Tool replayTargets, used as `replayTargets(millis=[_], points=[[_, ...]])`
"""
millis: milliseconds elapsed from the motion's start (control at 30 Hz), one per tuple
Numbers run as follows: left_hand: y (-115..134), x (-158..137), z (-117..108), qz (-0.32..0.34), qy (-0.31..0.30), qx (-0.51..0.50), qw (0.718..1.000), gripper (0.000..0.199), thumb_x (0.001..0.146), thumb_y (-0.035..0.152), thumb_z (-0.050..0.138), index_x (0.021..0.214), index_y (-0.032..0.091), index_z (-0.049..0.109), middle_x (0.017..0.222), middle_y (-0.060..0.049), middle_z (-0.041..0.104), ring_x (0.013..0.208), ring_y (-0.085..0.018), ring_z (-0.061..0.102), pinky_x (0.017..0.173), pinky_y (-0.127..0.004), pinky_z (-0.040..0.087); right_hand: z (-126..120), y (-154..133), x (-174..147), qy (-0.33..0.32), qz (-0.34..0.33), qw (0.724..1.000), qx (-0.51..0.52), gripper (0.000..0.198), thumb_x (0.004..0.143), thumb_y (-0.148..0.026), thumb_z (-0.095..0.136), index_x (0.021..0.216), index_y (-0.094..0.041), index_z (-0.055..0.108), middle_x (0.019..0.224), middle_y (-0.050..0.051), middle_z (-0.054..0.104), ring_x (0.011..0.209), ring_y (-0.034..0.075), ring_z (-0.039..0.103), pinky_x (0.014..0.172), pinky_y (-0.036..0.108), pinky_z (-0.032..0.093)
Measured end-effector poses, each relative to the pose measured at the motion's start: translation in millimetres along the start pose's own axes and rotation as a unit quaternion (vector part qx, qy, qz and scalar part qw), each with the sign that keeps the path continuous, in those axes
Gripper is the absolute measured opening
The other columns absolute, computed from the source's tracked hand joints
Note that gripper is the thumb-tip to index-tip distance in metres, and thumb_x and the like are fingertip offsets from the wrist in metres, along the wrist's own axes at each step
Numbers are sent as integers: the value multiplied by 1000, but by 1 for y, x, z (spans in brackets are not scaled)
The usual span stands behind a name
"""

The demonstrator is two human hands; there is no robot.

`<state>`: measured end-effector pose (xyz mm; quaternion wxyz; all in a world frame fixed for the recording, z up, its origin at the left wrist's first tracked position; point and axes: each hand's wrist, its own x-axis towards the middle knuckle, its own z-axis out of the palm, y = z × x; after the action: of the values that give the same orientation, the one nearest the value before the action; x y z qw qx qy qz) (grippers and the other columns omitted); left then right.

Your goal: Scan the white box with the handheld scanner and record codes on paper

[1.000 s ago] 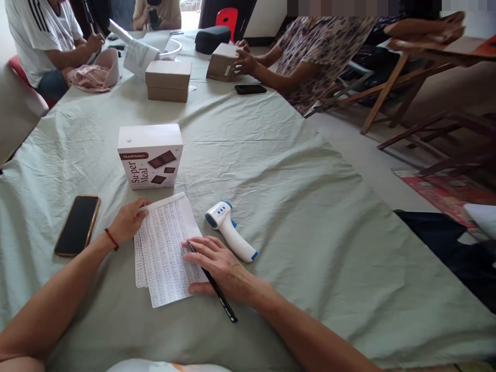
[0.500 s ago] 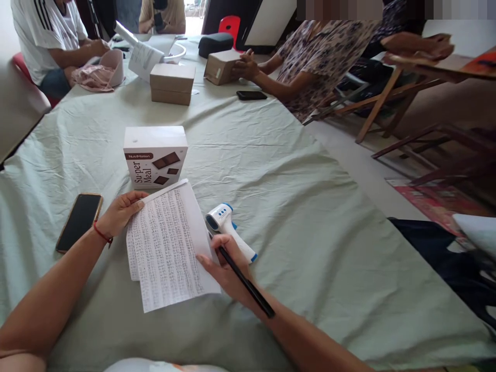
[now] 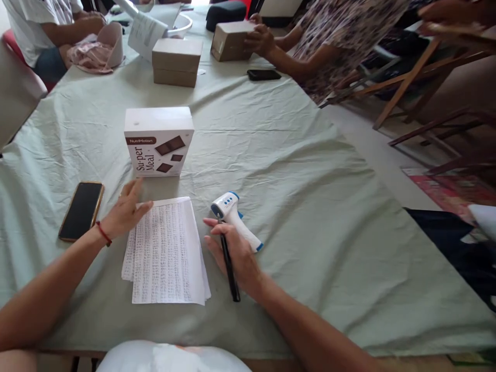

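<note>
Sheets of paper [image 3: 166,253] lie overlapping and flat on your cloth-covered surface [image 3: 329,248], packed with rows of small marks. Just right of the sheets: your right hand [image 3: 240,256], fingers bent, pinching a black pen [image 3: 229,268] whose butt end points toward you. At the sheets' far left corner: your left hand [image 3: 126,212], fingers spread, thumb by the paper's top edge, red bracelet [image 3: 103,232] on the wrist. Left of the sheets: a phone [image 3: 81,212], dark screen up. Right of the sheets, partly behind your right hand: a white-and-blue thermometer [image 3: 245,230]; contact, you cannot tell. Near, beyond the sheets: an upright white box [image 3: 158,121] reading "Su-per Meal". Well beyond the sheets: a closed brown box [image 3: 176,62]. Beyond and right of the sheets: a co-worker's hands [image 3: 263,40] on a second carton [image 3: 230,41].
</note>
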<state>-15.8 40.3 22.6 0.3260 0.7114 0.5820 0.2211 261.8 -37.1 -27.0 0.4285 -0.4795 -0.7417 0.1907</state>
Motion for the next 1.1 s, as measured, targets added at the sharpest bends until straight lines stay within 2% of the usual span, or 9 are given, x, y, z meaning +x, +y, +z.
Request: replayTargets(millis=[67,167,333,467,633,767,833,967,1100], points=[[-4,-18,0,-70,7,-154,986,70,94,57,40,153,25,21,158,-11,28,146,-29,27,118,-49,28,3,2,-3,8,34,999,36,6,95,-26,50,99,-25,45,123,11,65,112,25,65,91,44,55],[-10,-55,7,-137,43,-298,944,75,95,63,33,155,25,10,161,-10,22,148,-23,22,122,-45,23,9,1,-9,-7,54,998,29,12,92,-30,54,100,-25,45,131,11,61,128,29,54,103,55,47],[-10,-104,35,-112,46,-303,945,76,95,66,31,155,29,3,165,-5,6,151,-23,11,124,-45,15,16,-10,-15,-49,37,998,9,11,92,-30,53,99,-26,45,127,10,63,132,31,49,106,61,41],[-2,-111,42,-83,14,-237,968,69,98,63,24,156,31,4,164,-4,10,150,-25,14,123,-46,21,18,-15,-18,-57,25,998,18,16,91,-30,55,101,-26,44,129,11,61,129,30,52,105,57,45],[6,-95,25,16,-2,-33,999,67,96,54,45,153,29,21,160,-10,21,147,-32,23,119,-52,28,19,-7,-15,-42,-18,999,2,21,88,-26,60,101,-25,44,124,12,63,125,30,55,102,56,46],[10,-54,21,107,1,142,984,57,96,40,46,146,15,33,150,-18,38,147,-36,20,117,-56,25,21,-1,-10,-34,-36,999,-9,20,89,-24,59,101,-24,43,126,13,63,126,30,54,101,56,47],[12,-26,22,107,18,235,966,53,91,31,52,139,11,41,146,-22,41,146,-42,17,115,-62,20,22,-1,-9,-32,-35,999,-5,20,89,-25,58,102,-24,43,126,12,63,126,30,54,102,56,47],[19,22,29,127,-66,293,945,45,88,26,56,131,14,48,139,-18,48,136,-35,37,110,-51,34,21,-3,-7,-33,-36,999,1,19,90,-24,56,104,-25,43,126,12,63,126,30,54,101,54,48],[28,31,38,133,-75,301,941,42,87,29,59,126,17,52,129,-15,53,119,-32,51,101,-48,42,19,-2,-6,-33,-27,999,5,18,92,-26,56,105,-24,43,124,14,64,126,30,54,100,55,48]])
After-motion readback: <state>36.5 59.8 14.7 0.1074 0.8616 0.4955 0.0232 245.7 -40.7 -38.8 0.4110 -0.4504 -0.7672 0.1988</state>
